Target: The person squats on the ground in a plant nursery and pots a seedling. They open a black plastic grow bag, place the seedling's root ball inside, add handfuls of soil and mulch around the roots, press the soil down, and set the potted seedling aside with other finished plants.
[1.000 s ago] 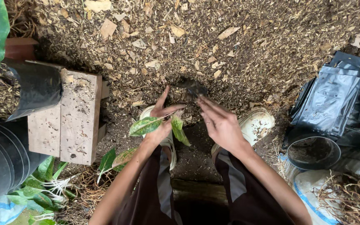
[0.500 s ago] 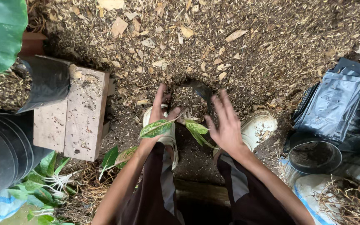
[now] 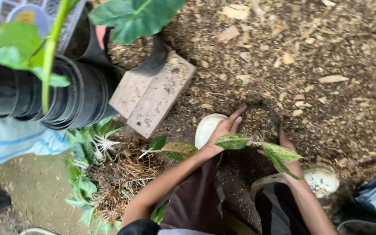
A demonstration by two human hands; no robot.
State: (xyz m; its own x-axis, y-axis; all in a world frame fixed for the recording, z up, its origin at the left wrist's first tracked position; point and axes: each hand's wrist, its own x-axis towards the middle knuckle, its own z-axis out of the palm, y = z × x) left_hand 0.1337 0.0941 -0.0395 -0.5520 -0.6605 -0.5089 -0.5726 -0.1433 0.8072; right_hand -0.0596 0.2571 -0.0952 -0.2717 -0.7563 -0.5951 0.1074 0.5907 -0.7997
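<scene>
Both hands, left point(image 3: 224, 129) and right point(image 3: 289, 148), spread flat on soil around speckled-leaf plant point(image 3: 257, 147), wooden block point(image 3: 152, 95) nearby.

A small plant point(image 3: 257, 146) with speckled green leaves stands upright in the loose potting mix point(image 3: 327, 104).
</scene>
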